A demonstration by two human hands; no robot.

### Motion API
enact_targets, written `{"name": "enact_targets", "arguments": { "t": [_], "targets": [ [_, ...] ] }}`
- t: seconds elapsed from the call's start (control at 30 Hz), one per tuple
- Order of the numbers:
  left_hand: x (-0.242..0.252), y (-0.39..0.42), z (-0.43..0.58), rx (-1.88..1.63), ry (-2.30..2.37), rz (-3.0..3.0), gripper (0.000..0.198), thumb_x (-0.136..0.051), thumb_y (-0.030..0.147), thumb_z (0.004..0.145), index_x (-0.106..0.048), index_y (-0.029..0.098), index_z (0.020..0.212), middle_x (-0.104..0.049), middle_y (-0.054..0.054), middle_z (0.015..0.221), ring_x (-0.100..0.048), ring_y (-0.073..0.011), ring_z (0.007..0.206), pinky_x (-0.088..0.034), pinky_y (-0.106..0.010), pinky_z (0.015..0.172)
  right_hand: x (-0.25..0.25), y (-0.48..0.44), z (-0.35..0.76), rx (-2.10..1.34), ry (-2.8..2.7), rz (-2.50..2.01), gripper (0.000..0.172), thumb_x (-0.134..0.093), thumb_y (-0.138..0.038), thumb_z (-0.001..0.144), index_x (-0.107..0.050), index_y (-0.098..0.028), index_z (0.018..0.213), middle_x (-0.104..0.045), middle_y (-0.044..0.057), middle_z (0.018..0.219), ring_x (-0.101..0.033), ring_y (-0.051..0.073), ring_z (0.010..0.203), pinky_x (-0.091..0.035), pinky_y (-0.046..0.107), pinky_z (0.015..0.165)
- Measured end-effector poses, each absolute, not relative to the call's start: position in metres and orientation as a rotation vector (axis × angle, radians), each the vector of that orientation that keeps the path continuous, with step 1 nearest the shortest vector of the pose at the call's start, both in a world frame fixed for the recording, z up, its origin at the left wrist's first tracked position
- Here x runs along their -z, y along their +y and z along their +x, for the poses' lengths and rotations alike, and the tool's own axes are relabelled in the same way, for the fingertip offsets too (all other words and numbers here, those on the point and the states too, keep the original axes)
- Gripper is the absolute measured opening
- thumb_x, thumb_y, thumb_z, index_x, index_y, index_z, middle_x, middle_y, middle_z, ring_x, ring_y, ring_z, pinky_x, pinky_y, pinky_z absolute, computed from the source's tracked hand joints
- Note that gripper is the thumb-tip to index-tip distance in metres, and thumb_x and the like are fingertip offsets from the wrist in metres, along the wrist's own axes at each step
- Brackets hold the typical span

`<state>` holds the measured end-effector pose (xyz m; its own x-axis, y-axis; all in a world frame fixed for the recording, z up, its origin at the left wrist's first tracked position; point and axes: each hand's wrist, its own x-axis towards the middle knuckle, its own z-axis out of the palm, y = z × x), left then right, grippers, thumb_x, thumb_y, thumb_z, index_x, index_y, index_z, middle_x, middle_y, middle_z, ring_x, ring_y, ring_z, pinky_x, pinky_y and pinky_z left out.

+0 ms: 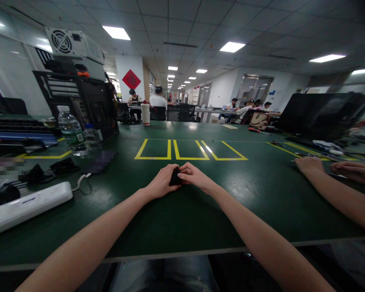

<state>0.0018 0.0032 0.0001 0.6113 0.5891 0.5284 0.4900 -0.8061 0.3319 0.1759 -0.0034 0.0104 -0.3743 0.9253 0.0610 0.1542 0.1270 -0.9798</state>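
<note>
A small black object (174, 177) is held between my two hands just above or on the green table (182, 219); its kind is too small and too covered to make out. My left hand (162, 181) wraps round its left side with the fingers closed. From the right, my right hand (194, 176) pinches at its edge with thumb and fingertips. Beyond the hands, three yellow tape outlines (188, 158) mark the tabletop.
On the left stand a white power strip (30, 207), a water bottle (71, 132) and a black computer case (94, 101). A white cup (145, 114) stands at the far edge. At right are a co-worker's hands (312, 165) and a black monitor (322, 115).
</note>
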Motion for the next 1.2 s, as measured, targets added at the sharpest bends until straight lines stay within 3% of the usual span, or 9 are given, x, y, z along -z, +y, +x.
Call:
{"name": "enact_targets", "arguments": {
  "t": [0.2, 0.33, 0.53, 0.77, 0.97, 1.2],
  "targets": [
    [-0.003, 0.0, 0.001, -0.947, 0.902, 2.666, 0.058, -0.06, 0.026, 0.066, -0.029, 0.02, 0.115, -0.044, -0.007, 0.108, -0.046, -0.0233, 0.098, -0.039, -0.041, 0.084, -0.014, -0.006, 0.178, -1.37, -1.686, -1.095, 0.033, -0.058, -0.035, 0.067, -0.048, -0.018, 0.094, -0.052, 0.005, 0.098, -0.052, 0.016, 0.091, -0.045, 0.035, 0.08],
    [-0.003, 0.001, 0.001, -0.954, 0.89, 2.671, 0.058, -0.06, 0.026, 0.066, -0.029, 0.02, 0.115, -0.044, -0.008, 0.107, -0.046, -0.0232, 0.096, -0.039, -0.04, 0.082, -0.02, -0.011, 0.179, -1.34, -1.767, -1.033, 0.036, -0.064, -0.03, 0.062, -0.047, -0.019, 0.091, -0.054, 0.003, 0.091, -0.052, 0.016, 0.088, -0.042, 0.036, 0.082],
    [-0.002, 0.001, 0.002, -0.976, 0.872, 2.672, 0.059, -0.062, 0.025, 0.065, -0.029, 0.02, 0.115, -0.044, -0.007, 0.108, -0.047, -0.0229, 0.097, -0.039, -0.04, 0.083, -0.013, -0.006, 0.176, -1.36, -1.659, -1.041, 0.029, -0.058, -0.039, 0.067, -0.046, -0.02, 0.085, -0.054, 0.0, 0.082, -0.053, 0.014, 0.082, -0.046, 0.034, 0.075],
    [0.0, 0.003, 0.002, -0.983, 0.9, 2.68, 0.062, -0.063, 0.025, 0.064, -0.029, 0.019, 0.115, -0.043, -0.008, 0.109, -0.046, -0.0231, 0.098, -0.038, -0.04, 0.084, -0.012, -0.004, 0.175, -1.413, -1.616, -1.12, 0.034, -0.058, -0.038, 0.067, -0.048, -0.018, 0.092, -0.053, 0.005, 0.096, -0.053, 0.015, 0.087, -0.045, 0.034, 0.079],
    [0.0, 0.003, 0.002, -0.954, 0.898, 2.693, 0.059, -0.061, 0.026, 0.066, -0.029, 0.019, 0.115, -0.044, -0.008, 0.107, -0.046, -0.0227, 0.095, -0.039, -0.039, 0.083, -0.021, -0.012, 0.178, -1.357, -1.757, -1.009, 0.037, -0.066, -0.029, 0.061, -0.045, -0.019, 0.09, -0.054, 0.002, 0.089, -0.053, 0.015, 0.086, -0.043, 0.036, 0.079],
    [0.0, 0.003, 0.002, -0.967, 0.89, 2.674, 0.06, -0.061, 0.026, 0.065, -0.029, 0.02, 0.115, -0.044, -0.007, 0.108, -0.047, -0.0232, 0.096, -0.039, -0.04, 0.082, -0.015, -0.008, 0.176, -1.383, -1.67, -1.026, 0.029, -0.058, -0.037, 0.068, -0.045, -0.021, 0.089, -0.054, 0.001, 0.085, -0.054, 0.014, 0.083, -0.046, 0.035, 0.077]
  ]
}}
